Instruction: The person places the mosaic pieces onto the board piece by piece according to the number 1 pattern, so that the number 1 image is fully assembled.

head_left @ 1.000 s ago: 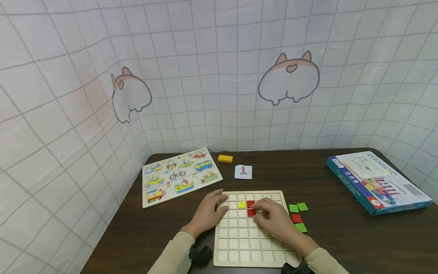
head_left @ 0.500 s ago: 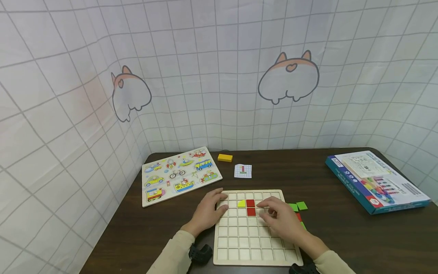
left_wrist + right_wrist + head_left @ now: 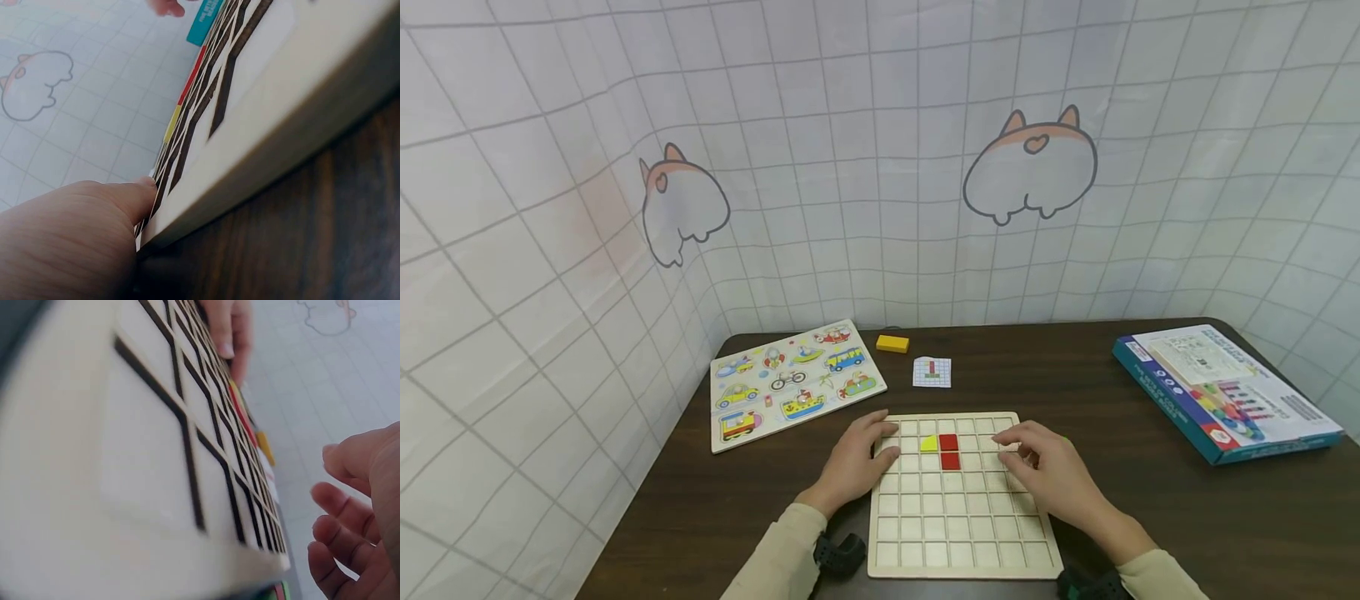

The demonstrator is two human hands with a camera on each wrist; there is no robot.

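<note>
A wooden grid board (image 3: 955,529) lies on the dark table. In its upper part sit a yellow tile (image 3: 928,443) with one corner cut off and, to the right of it, two red tiles (image 3: 949,461), one above the other. My left hand (image 3: 853,458) rests at the board's upper left edge, thumb on the frame and fingers extended. Over the board's upper right edge hovers my right hand (image 3: 1051,471), fingers loosely bent and nothing between them in the right wrist view. Behind it only a sliver of a green tile (image 3: 1065,439) shows; the other loose tiles are hidden.
Beyond the board lie a small paper card (image 3: 932,372) with a printed grid pattern and a yellow block (image 3: 892,343). A picture puzzle board (image 3: 797,383) stands at back left. On the right is a flat teal-edged box (image 3: 1228,396). A white grid-patterned curtain (image 3: 880,167) surrounds the table.
My right hand has left the red tiles and moved right to the board's edge, now covering the loose green and red tiles. The left hand has stayed in place.
</note>
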